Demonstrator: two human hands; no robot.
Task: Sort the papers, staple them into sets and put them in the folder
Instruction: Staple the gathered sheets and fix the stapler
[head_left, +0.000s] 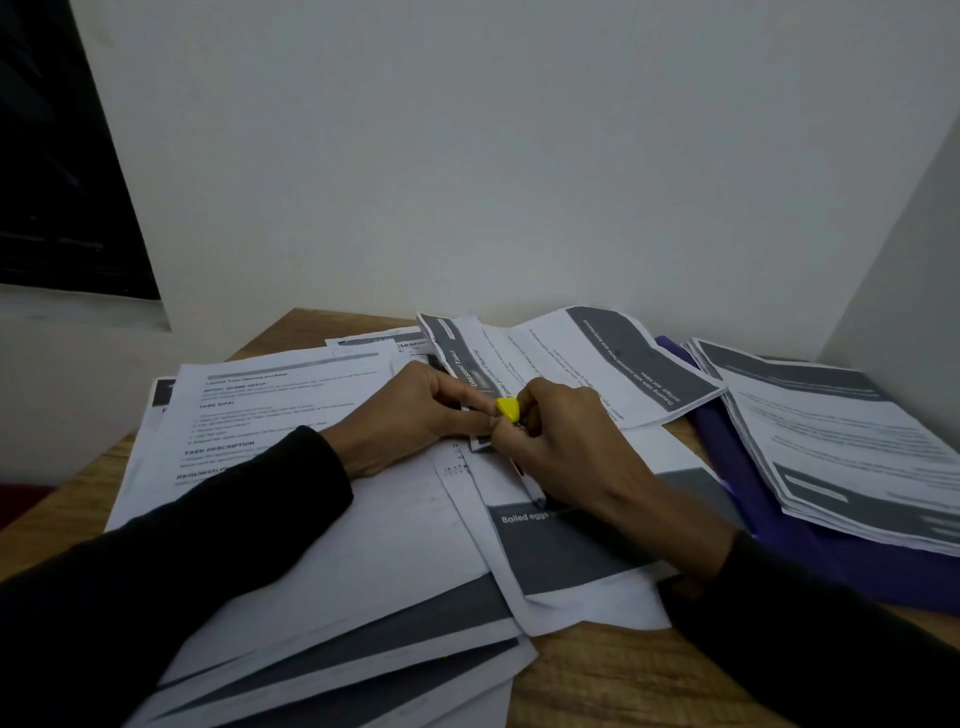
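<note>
**A:** So where do things stand with the stapling?

**B:** Both hands meet over the middle of the worktop (597, 670). The right hand (566, 441) has its grip curled round a small stapler with a yellow tip (507, 407); most of its body is buried in the palm. The left hand (410, 415) pinches the corner of a folded set headed "DRESSING TABLE" (457, 358) right at that tip.

**A:** And the folder?

**B:** The purple folder (779, 519) lies on the right, near the edge, with 1 stack of papers (831, 426) resting on it. Loose sheets (322, 519) cover the rest.

**A:** What could go wrong?

**B:** I'd judge the corner could slip out of line under the pinch, so the staple catches only some pages. The sheet beneath, headed "Boiled eggs" (530, 518), sits so close it might get caught in too.

**A:** Anything you can't make out?

**B:** Whether the stapler's mouth is actually over the paper: fingers hide it. How many pages the set holds is unclear, most print is too blurred to read, and the folder's lower part runs behind the right sleeve.
</note>
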